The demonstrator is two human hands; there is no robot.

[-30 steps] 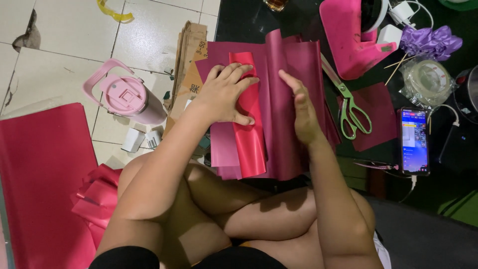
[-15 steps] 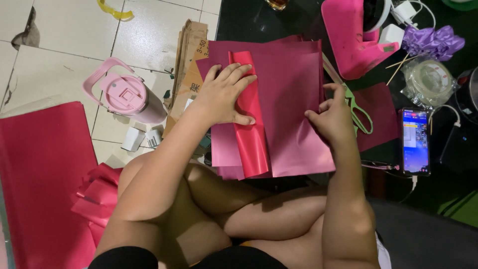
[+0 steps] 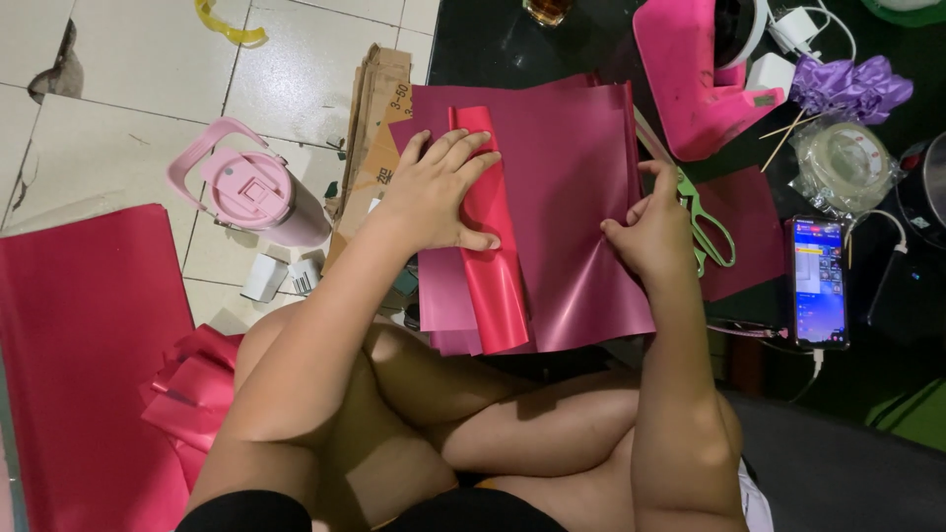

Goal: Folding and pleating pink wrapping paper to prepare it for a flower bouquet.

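A stack of dark pink glossy sheets lies flat on a dark low table in front of me. A brighter pink folded strip runs down its left part. My left hand presses flat on that strip, fingers spread. My right hand pinches the right edge of the top sheet between thumb and fingers. Green-handled scissors lie just right of that hand.
A phone with a lit screen lies at the right. Behind it are a tape roll, a purple ribbon bunch and a pink tray. On the tiled floor at left stand a pink tumbler, flattened cardboard and a large red sheet.
My right hand laid the upright sheet down flat to the right and moved to its right edge. My left hand stayed on the folded strip.
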